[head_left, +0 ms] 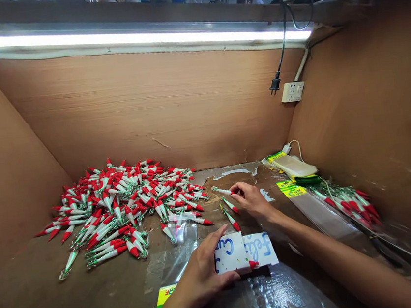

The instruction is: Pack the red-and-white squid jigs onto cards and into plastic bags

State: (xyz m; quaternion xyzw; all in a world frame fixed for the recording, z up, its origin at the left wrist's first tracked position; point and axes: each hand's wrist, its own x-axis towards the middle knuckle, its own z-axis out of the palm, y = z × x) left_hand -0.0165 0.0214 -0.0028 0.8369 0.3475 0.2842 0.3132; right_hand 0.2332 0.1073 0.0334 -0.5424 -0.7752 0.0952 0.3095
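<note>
My right hand [252, 199] is closed in a pinch on the red end of a red-and-white fishing lure [223, 191], whose hooked end points left. Nearer to me, my left hand [205, 266] grips a small white box-like card piece [230, 253] with blue handwriting, thumb and fingers on its left side. A second white piece [262, 249] with blue letters adjoins it on the right. At its lower edge a red tip [253, 263] shows. Between my hands lie two loose lures, one of them [231, 220] close to the card. Inside the card piece is hidden.
A large heap of similar lures [121, 198] covers the left. Beneath my left arm lies a clear bag [177, 246] with a yellow-green header. To the right are stacked header bags [292, 164] and bagged lures [348, 202]. A plug [275, 85] hangs above; wooden walls surround the bench.
</note>
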